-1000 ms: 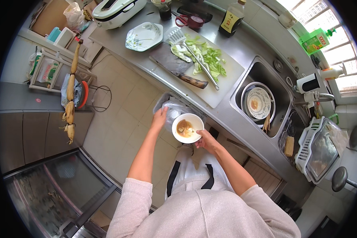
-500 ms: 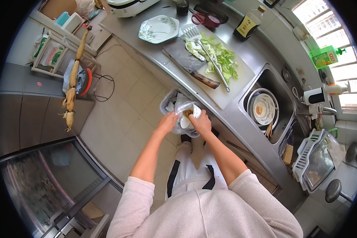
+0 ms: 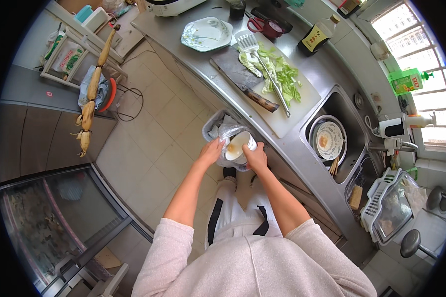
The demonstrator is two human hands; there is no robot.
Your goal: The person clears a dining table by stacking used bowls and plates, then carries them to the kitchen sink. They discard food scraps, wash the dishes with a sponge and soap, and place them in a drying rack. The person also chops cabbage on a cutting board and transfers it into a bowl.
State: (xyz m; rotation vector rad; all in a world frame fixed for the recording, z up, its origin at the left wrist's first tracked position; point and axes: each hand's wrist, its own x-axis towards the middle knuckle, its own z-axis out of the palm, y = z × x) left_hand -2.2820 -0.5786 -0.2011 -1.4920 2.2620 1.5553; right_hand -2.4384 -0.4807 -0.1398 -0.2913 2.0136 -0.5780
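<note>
My right hand [image 3: 255, 158] grips the rim of a white bowl [image 3: 237, 148], with brownish residue on its inside wall. The bowl is tilted over a lined trash bin [image 3: 207, 129] on the floor beside the counter. My left hand [image 3: 211, 151] is closed at the bin's edge on a clear plastic bag [image 3: 229, 130], close to the bowl; its fingertips are partly hidden. On the counter, a cutting board [image 3: 306, 101] bears chopped lettuce [image 3: 286, 79], a cleaver [image 3: 235, 69] and a slotted spatula [image 3: 270, 74].
An octagonal plate [image 3: 206, 33], red scissors [image 3: 255, 24] and a dark sauce bottle [image 3: 318, 37] stand along the counter. Stacked dishes [image 3: 328, 139] sit in the sink [image 3: 349, 171]. A dish rack [image 3: 389, 205] is at the right. Dried corncobs [image 3: 90, 94] hang at the left.
The bowl has turned so that more of its inside shows, and my right hand has shifted from inside it to its rim. My left hand stays at the bag.
</note>
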